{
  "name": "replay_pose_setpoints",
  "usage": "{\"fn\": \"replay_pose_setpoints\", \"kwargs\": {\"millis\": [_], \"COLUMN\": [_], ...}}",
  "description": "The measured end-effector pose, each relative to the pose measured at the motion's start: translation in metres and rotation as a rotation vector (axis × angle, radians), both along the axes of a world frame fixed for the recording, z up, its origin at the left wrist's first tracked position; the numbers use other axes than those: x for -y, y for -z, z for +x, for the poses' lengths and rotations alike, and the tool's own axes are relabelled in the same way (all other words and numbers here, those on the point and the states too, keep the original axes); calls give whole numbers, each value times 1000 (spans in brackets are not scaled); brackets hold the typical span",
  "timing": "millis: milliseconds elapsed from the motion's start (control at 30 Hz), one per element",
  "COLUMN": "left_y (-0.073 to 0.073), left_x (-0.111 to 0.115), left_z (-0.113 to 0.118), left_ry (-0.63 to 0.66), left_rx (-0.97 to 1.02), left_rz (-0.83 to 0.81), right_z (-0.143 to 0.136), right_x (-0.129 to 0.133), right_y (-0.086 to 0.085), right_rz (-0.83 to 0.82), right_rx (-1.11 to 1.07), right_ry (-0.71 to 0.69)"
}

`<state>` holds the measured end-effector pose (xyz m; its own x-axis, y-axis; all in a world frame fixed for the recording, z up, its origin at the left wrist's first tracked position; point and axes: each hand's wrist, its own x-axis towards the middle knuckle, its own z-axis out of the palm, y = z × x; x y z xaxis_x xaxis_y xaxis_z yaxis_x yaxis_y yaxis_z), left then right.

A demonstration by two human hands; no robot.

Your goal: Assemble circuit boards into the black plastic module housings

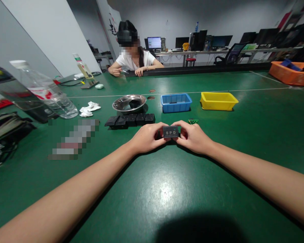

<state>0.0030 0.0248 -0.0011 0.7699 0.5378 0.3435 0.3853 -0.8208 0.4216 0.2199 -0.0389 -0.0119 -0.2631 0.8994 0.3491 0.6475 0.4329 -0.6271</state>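
Box [170,132] over table [131,206], gripped at opposite ends by left hand [149,137] and right hand [195,137], likely for even support. Leaves SPD lettering uncovered. Black boxes [132,119] in row beyond left hand, probably for easy reach; green board [193,121] beyond right hand.

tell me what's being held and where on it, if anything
The small black box, marked SPD, is held between both hands: left hand at its left end, right hand at its right.
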Motion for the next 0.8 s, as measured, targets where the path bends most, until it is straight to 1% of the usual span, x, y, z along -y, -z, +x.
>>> {"fn": "replay_pose_setpoints", "kwargs": {"millis": [800], "left_y": [1], "left_x": [0], "left_z": [0], "left_ry": [-9], "left_rx": [-6], "left_rz": [-20], "right_z": [0], "right_x": [1], "right_y": [0], "right_rz": [0], "right_rx": [0], "right_ry": [-11]}}
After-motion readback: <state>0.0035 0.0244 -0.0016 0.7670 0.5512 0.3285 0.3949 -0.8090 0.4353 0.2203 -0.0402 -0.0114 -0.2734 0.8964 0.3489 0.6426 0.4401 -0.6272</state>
